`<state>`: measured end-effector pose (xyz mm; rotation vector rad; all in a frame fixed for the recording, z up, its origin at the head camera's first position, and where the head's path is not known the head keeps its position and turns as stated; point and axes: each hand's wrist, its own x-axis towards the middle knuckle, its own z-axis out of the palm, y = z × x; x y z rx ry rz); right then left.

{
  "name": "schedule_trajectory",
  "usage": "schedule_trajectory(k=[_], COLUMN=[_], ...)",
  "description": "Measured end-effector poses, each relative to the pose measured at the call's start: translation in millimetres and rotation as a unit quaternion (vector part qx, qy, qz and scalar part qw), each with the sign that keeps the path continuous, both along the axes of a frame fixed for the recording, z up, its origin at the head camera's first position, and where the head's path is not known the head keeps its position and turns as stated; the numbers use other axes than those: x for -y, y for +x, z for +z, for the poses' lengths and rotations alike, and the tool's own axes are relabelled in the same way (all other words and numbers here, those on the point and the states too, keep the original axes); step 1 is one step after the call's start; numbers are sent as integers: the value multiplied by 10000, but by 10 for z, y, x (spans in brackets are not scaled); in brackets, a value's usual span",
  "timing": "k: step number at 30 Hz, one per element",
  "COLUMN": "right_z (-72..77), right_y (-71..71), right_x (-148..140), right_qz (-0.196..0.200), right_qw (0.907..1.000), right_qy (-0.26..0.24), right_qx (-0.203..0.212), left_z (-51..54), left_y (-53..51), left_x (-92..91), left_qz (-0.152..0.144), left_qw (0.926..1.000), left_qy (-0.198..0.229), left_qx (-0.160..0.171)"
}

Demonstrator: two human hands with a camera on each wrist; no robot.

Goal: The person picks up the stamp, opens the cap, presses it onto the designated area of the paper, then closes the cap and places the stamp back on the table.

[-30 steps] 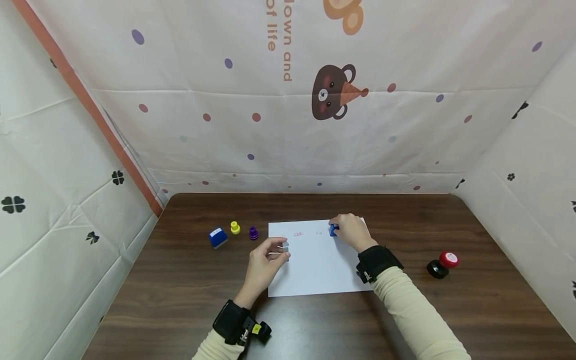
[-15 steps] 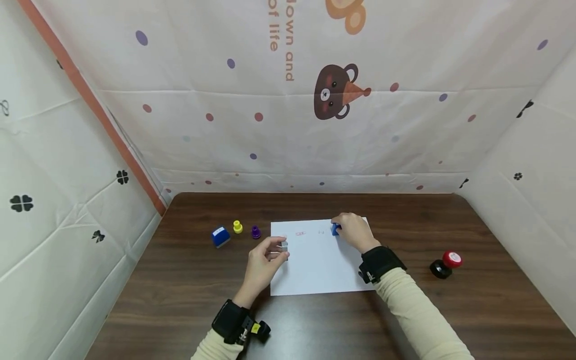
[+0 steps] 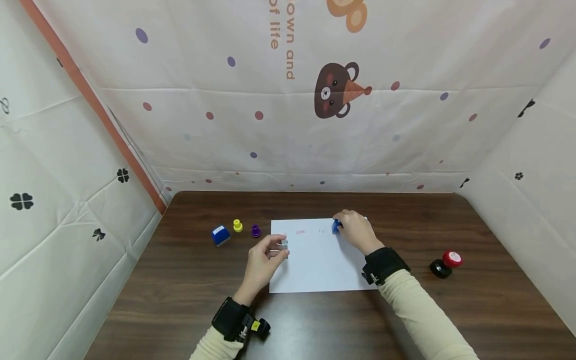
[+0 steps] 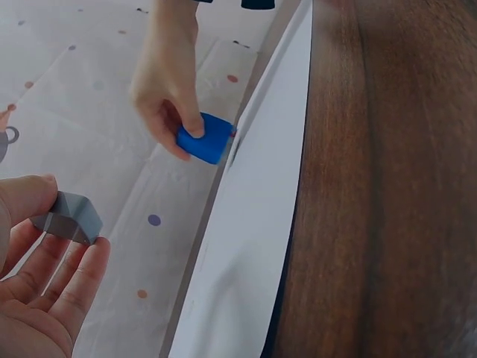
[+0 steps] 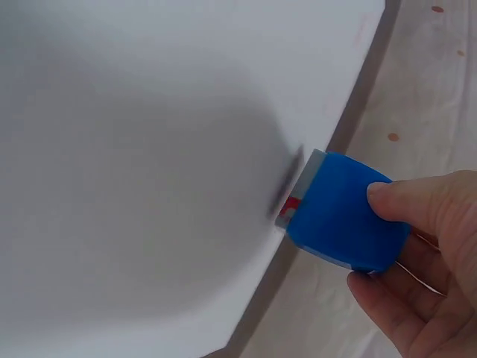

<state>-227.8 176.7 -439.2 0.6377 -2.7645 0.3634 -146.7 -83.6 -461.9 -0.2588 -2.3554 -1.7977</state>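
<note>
My right hand pinches a blue stamp over the upper right part of the white paper. In the right wrist view the stamp's grey end with a red mark faces the paper, and a dark shadow lies beside it. My left hand holds a small grey cap between thumb and fingers above the paper's left edge. Small reddish marks show near the top of the paper.
Left of the paper on the brown table stand a blue and white stamp, a yellow piece and a purple piece. At the right are a red-topped piece and a black round piece.
My right hand has shifted slightly up and to the right with the blue stamp. My left hand keeps hold of the grey cap in nearly the same place.
</note>
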Motion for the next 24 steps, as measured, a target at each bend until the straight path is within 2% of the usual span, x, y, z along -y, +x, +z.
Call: schedule_trajectory(k=[5, 6, 8, 15, 21, 24], right_z=[92, 111, 142, 118, 107, 122], right_y=[43, 56, 87, 226, 355, 425], right_x=[-35, -41, -46, -2, 51, 85], right_qz=[-77, -105, -179, -230, -380, -513], right_qw=[9989, 9982, 9957, 9782, 9563, 9414], right_qy=[-470, -590, -901, -2063, -2807, -3099], right_qx=[22, 39, 75, 7, 720, 1231], left_z=[0, 37, 34, 1, 28, 33], left_y=[-11, 6, 4, -15, -12, -17], left_x=[-13, -22, -36, -92, -143, -170], left_qz=[-8, -32, -50, -79, -137, -201], left_qw=[9999, 10000, 9999, 9999, 9997, 9996], left_qy=[72, 69, 108, 112, 102, 127], left_qx=[74, 64, 84, 96, 145, 170])
